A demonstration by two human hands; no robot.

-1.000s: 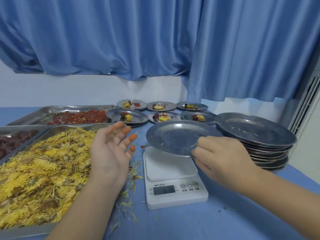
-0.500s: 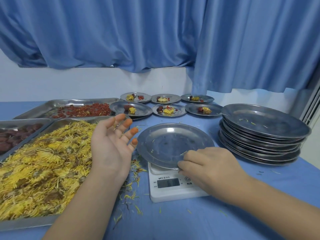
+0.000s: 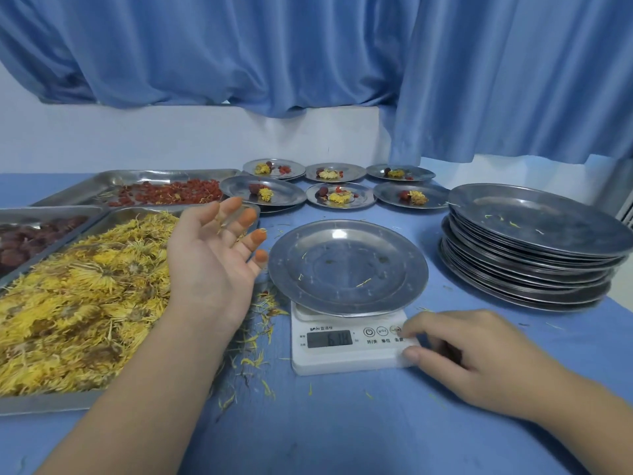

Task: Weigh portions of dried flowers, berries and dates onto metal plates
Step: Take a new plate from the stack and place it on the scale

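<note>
My left hand (image 3: 212, 265) hangs open and palm up, left of the scale (image 3: 346, 351), over the near corner of the tray of dried chrysanthemum flowers (image 3: 78, 303). Its fingers are spread, orange-stained at the tips, and hold nothing. My right hand (image 3: 469, 358) is curled at the scale's right front corner, pinching it: forefinger tip on the rightmost button (image 3: 395, 330), thumb against the front edge.

The empty plate (image 3: 347, 267) sits on the scale and overhangs it on every side. That is my main worry. Pressing down on one corner could rock the scale or nudge the plate off centre, and the zero would be false. My left fingertips are just beside the plate's rim, so a careless reach could bump it. A few stray petals already lie in the plate, and more may fall from my hand.

Left of the scale, beyond the flowers, lie the tray of red berries (image 3: 164, 195) and the tray of dates (image 3: 30, 238). The filled plates (image 3: 339, 195) stand behind the scale, the stack of plates (image 3: 534, 248) to its right.

The digits on the display (image 3: 329, 338) are blurred. I cannot tell whether my forefinger presses or only touches. The weighing platform is hidden under the plate, and the date tray is cut off.
</note>
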